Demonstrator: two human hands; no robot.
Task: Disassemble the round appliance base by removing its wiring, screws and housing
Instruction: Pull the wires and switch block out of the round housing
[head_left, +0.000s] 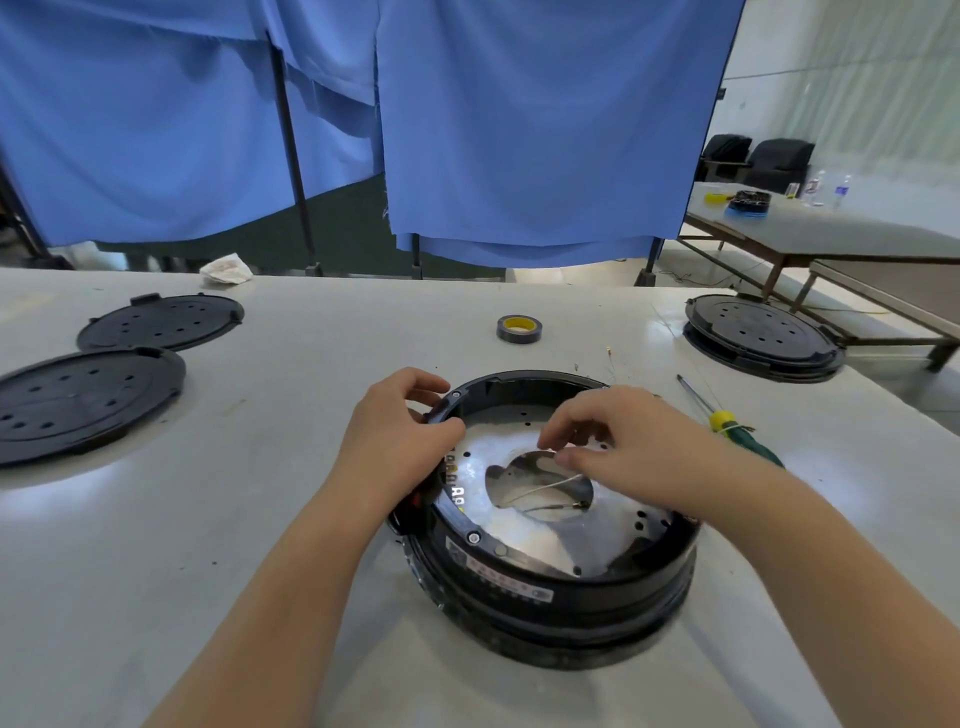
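A round black appliance base (550, 608) lies open side up on the white table in front of me. Inside it sits a shiny metal plate (524, 535) with a central opening. A thin white wire (540, 488) runs up out of that opening. My right hand (618, 447) pinches the wire's upper end between thumb and fingers above the plate. My left hand (400, 436) grips the base's black rim on its far left side, fingers curled over the edge. Small screws sit in the rim.
A screwdriver (727, 421) with a green and yellow handle lies right of the base. A roll of black tape (518, 328) sits behind it. Two black round covers (83, 395) lie at left, another round base (761, 338) at far right. Blue curtains hang behind the table.
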